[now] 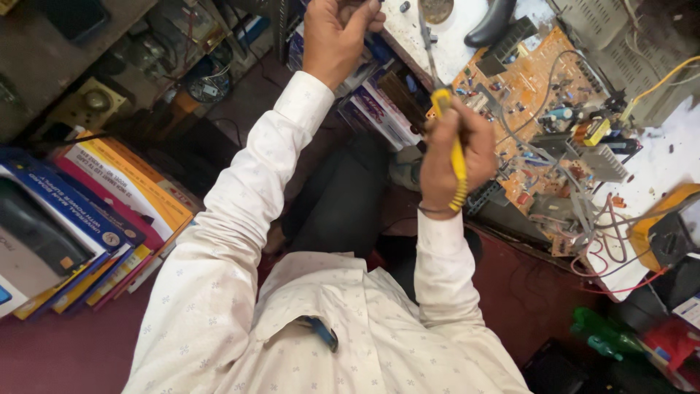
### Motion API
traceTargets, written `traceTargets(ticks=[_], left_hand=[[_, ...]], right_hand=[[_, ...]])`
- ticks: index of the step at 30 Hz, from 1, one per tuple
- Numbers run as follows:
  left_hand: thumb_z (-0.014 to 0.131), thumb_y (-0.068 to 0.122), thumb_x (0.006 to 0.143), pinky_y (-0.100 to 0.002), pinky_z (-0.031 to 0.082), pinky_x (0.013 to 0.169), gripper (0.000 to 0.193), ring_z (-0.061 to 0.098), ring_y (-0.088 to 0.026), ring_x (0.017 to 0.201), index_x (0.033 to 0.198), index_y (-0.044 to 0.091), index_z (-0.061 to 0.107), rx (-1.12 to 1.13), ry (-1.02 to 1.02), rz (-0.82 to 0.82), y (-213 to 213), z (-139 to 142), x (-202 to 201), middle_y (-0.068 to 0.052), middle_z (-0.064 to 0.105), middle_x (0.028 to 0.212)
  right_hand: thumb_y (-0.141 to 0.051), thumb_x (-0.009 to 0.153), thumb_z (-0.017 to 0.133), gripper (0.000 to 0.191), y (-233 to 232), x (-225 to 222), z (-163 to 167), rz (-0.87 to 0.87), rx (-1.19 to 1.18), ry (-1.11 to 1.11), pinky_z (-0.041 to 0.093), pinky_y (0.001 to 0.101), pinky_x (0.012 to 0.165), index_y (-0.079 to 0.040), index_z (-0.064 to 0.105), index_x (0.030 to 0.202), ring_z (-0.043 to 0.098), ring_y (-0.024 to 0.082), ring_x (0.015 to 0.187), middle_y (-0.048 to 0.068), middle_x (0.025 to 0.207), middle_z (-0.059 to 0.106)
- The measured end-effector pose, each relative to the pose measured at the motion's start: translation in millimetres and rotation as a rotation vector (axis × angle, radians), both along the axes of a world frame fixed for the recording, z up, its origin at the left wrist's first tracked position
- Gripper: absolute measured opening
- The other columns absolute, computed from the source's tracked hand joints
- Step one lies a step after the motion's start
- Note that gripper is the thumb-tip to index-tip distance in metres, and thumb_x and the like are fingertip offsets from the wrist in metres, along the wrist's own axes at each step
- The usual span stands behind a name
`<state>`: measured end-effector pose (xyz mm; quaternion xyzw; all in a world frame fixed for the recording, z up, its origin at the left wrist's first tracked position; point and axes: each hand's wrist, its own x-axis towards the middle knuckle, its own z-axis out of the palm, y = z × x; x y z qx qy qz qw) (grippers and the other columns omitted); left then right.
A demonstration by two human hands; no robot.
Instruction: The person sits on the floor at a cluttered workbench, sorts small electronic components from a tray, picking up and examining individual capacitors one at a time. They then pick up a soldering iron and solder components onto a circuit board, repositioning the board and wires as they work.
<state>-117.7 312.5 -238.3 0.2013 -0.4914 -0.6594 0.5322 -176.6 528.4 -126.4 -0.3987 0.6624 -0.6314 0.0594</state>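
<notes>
Biggest thing in front of you is the orange-brown printed circuit board (543, 109), crowded with components and loose grey and red wires. It lies flat on the white, speckled workbench top (674, 157), component side up, so every part sits open to your reach. Off to your left, the stack of flat cardboard boxes in blue, yellow and red (102, 211) leans down low, well apart from the work and out of the way.

Your right hand (456, 157) is wrapped tight around the yellow-handled soldering iron (453, 138), fist closed on the grip with the coiled yellow cord guard at your wrist. You hold it nearly upright, thin metal shaft pointing away from you, just beside the board's near edge, which keeps the hot end clear of your fingers and sleeve.

Your left hand (335, 33) is raised higher, fingers curled in and pinched together near the top of the picture. Something small seems caught between them, but I cannot tell what. It sits close to the iron's tip, as if to bring the two together.
</notes>
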Motion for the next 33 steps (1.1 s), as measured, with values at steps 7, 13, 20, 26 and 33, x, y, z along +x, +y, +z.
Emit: traceTargets(ticks=[7,13,20,26,33], left_hand=[[0.068,-0.002,0.104,-0.039,0.068,0.08,0.011,0.078,-0.024,0.087,0.114,-0.003,0.063,0.102,0.107,-0.131,24.3,12.3,29.5,-0.014,0.074,0.102],[0.068,-0.004,0.114,-0.035,0.06,0.081,0.014,0.068,-0.024,0.087,0.124,0.0,0.059,0.316,-0.075,-0.235,86.1,-3.8,90.4,-0.013,0.064,0.101],[0.048,0.013,0.123,-0.031,0.051,0.104,0.024,0.061,-0.027,0.118,0.136,-0.005,0.056,0.492,-0.121,-0.4,123.2,-60.7,127.8,-0.015,0.06,0.128],[0.049,0.014,0.128,-0.029,0.051,0.105,0.022,0.06,-0.025,0.119,0.135,-0.005,0.056,0.539,-0.127,-0.404,142.8,-53.2,116.0,-0.015,0.059,0.128],[0.058,0.003,0.121,-0.03,0.055,0.101,0.016,0.063,-0.025,0.109,0.133,-0.006,0.055,0.592,-0.14,-0.391,178.2,-2.3,91.7,-0.015,0.06,0.117]], right_hand=[[-0.034,0.114,0.059,0.021,124.4,-34.9,1.1,0.077,-0.306,-0.613,0.043,0.0238,0.051,-0.013,0.061,0.109,0.052,0.014,0.059,0.01,0.078,0.061],[-0.031,0.111,0.057,0.034,301.6,-69.5,-18.7,0.018,-0.688,-1.008,0.043,0.0161,0.055,-0.006,0.063,0.134,0.047,0.01,0.067,0.007,0.084,0.055],[-0.024,0.107,0.059,0.025,422.5,-97.8,-82.4,-0.175,-1.023,-0.995,0.043,0.0184,0.057,0.001,0.06,0.106,0.048,0.012,0.072,0.006,0.085,0.053],[-0.027,0.106,0.062,0.026,433.7,-141.7,-146.1,-0.332,-1.027,-1.086,0.04,0.0182,0.051,-0.001,0.062,0.1,0.047,0.01,0.061,0.004,0.077,0.057],[-0.027,0.102,0.067,0.023,446.3,-137.5,-156.9,-0.475,-0.951,-1.045,0.04,0.0189,0.047,-0.004,0.066,0.098,0.049,0.009,0.056,0.004,0.072,0.06]])
